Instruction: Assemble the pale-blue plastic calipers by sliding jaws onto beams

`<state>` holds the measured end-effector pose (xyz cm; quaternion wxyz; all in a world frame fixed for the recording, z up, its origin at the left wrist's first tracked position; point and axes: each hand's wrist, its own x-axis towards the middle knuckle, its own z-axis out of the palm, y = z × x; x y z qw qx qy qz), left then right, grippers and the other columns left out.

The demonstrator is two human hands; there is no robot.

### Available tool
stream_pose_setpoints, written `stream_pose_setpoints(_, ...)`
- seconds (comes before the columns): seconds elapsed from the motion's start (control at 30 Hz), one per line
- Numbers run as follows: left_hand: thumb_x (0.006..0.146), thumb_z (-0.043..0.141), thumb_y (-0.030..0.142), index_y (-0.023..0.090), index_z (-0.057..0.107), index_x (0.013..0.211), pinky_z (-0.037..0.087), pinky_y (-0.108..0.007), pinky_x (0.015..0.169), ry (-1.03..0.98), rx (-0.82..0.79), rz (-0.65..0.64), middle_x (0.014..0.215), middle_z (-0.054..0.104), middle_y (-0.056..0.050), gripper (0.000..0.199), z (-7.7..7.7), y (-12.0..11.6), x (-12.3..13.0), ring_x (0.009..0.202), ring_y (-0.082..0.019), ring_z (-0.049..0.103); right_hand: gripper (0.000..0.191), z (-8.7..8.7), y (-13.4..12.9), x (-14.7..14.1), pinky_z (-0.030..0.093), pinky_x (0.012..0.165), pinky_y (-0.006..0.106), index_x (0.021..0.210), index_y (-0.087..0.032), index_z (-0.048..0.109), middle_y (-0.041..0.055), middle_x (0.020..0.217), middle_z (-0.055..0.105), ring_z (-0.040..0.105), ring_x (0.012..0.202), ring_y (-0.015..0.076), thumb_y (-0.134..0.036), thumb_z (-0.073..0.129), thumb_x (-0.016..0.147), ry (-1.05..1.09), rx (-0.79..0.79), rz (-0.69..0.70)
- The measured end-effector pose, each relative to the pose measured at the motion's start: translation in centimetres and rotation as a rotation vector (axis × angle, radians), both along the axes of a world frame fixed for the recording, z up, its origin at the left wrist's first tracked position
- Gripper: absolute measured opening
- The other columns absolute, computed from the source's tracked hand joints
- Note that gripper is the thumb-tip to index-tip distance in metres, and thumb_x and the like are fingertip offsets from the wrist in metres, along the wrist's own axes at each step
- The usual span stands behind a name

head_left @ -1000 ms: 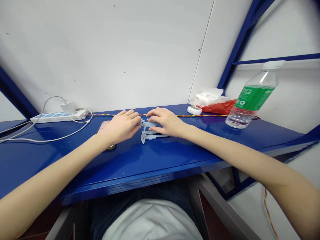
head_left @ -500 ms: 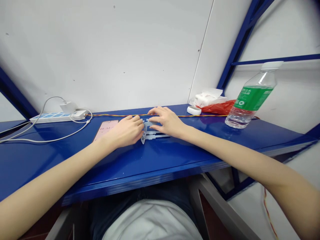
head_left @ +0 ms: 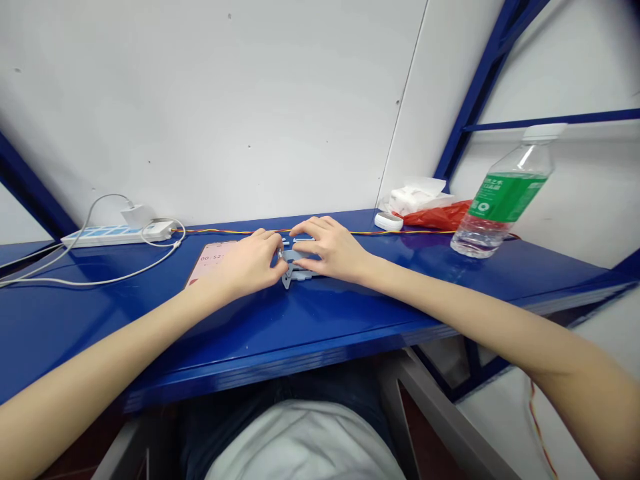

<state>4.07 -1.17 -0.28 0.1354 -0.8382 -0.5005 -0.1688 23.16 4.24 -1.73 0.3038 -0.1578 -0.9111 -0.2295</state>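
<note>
Several flat grey metal brackets (head_left: pixel 303 275) with bent, pierced end tabs lie on the blue table, partly hidden beneath my hands. My left hand (head_left: pixel 253 265) is closed at their left end, thumb and fingers pinching the tab end of one bracket. Over the same pieces arches my right hand (head_left: pixel 340 252), its thumb and index finger on either side of that bracket's flat strip. How firmly the right fingertips press is hard to see. Behind the fingertips, short bits of other brackets show. A phone (head_left: pixel 207 260) with a timer on its screen lies under my left wrist.
To the left sits a white power strip (head_left: pixel 117 235) with a charger and looping white cable. A red and yellow wire runs along the back. At right stand a water bottle (head_left: pixel 505 200), a red plastic bag (head_left: pixel 435 215), tissues (head_left: pixel 417 195) and a small white device (head_left: pixel 389 221).
My left hand has shifted slightly left, its thumb now showing at the bracket's end. The fingers of my right hand have come lower and closer around the metal pieces.
</note>
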Motion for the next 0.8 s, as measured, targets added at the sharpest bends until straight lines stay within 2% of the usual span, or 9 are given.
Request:
stream_pose_setpoints(0.17, 0.074, 0.044, 0.021, 0.019, 0.052, 0.078, 0.048, -0.034, 0.075, -0.057, -0.029, 0.074, 0.087, 0.063, -0.005, 0.009, -0.2, -0.1, 0.3, 0.088, -0.022, 0.059, 0.016, 0.0, 0.2, -0.1, 0.040, 0.085, 0.037, 0.092, -0.018, 0.070, 0.0095, 0.109, 0.063, 0.055, 0.099, 0.0220, -0.027, 0.061, 0.083, 0.006, -0.008, -0.008)
stream_pose_setpoints(0.33, 0.071, 0.040, 0.009, 0.018, 0.056, 0.087, 0.047, -0.034, 0.073, 0.020, 0.029, 0.173, 0.092, 0.066, -0.007, 0.024, 0.0, 0.5, -0.7, 0.093, -0.024, 0.058, 0.015, 0.0, 0.8, 0.5, 0.039, 0.083, 0.036, 0.086, -0.018, 0.070, 0.0093, 0.108, 0.063, 0.054, 0.099, 0.0213, -0.030, 0.061, 0.084, 0.012, -0.062, -0.073)
stream_pose_setpoints(0.43, 0.078, 0.044, 0.020, 0.016, 0.057, 0.095, 0.048, -0.037, 0.075, 0.033, 0.060, 0.252, 0.095, 0.067, -0.010, 0.022, 0.3, 1.2, -2.0, 0.098, -0.027, 0.058, 0.015, 0.1, 1.5, 1.1, 0.040, 0.082, 0.036, 0.082, -0.020, 0.070, 0.0080, 0.105, 0.063, 0.055, 0.096, 0.0207, -0.032, 0.061, 0.084, 0.052, -0.136, -0.156)
stream_pose_setpoints(0.53, 0.084, 0.041, 0.027, 0.015, 0.059, 0.090, 0.048, -0.039, 0.074, 0.083, 0.079, 0.298, 0.090, 0.067, -0.011, 0.023, 0.5, 1.6, -2.8, 0.095, -0.028, 0.058, 0.014, 0.2, 2.0, 1.5, 0.040, 0.081, 0.036, 0.081, -0.021, 0.070, 0.0072, 0.103, 0.064, 0.056, 0.094, 0.0207, -0.033, 0.062, 0.083, 0.090, -0.194, -0.217)
stream_pose_setpoints(0.6, 0.085, 0.038, 0.024, 0.016, 0.060, 0.087, 0.048, -0.037, 0.075, 0.127, 0.071, 0.208, 0.089, 0.066, -0.009, 0.024, 0.3, 1.6, -2.6, 0.093, -0.026, 0.058, 0.015, 0.2, 1.9, 1.3, 0.040, 0.082, 0.036, 0.081, -0.020, 0.070, 0.0074, 0.103, 0.064, 0.056, 0.094, 0.0209, -0.033, 0.063, 0.082, 0.098, -0.216, -0.214)
stream_pose_setpoints(0.7, 0.085, 0.039, 0.021, 0.016, 0.060, 0.089, 0.048, -0.034, 0.080, 0.232, 0.039, -0.029, 0.093, 0.065, -0.009, 0.022, -0.3, 1.2, -1.4, 0.093, -0.023, 0.058, 0.014, 0.0, 1.4, 0.9, 0.041, 0.084, 0.037, 0.080, -0.018, 0.070, 0.0084, 0.106, 0.063, 0.056, 0.097, 0.0215, -0.031, 0.064, 0.081, 0.055, -0.262, -0.153)
stream_pose_setpoints(0.8, 0.085, 0.038, 0.020, 0.015, 0.060, 0.088, 0.046, -0.036, 0.086, 0.316, 0.014, -0.089, 0.091, 0.064, -0.009, 0.023, -0.9, 1.2, -0.7, 0.091, -0.022, 0.058, 0.014, -0.2, 1.1, 0.5, 0.042, 0.085, 0.038, 0.081, -0.017, 0.071, 0.0095, 0.109, 0.062, 0.056, 0.099, 0.0225, -0.030, 0.065, 0.080, -0.004, -0.338, -0.131)
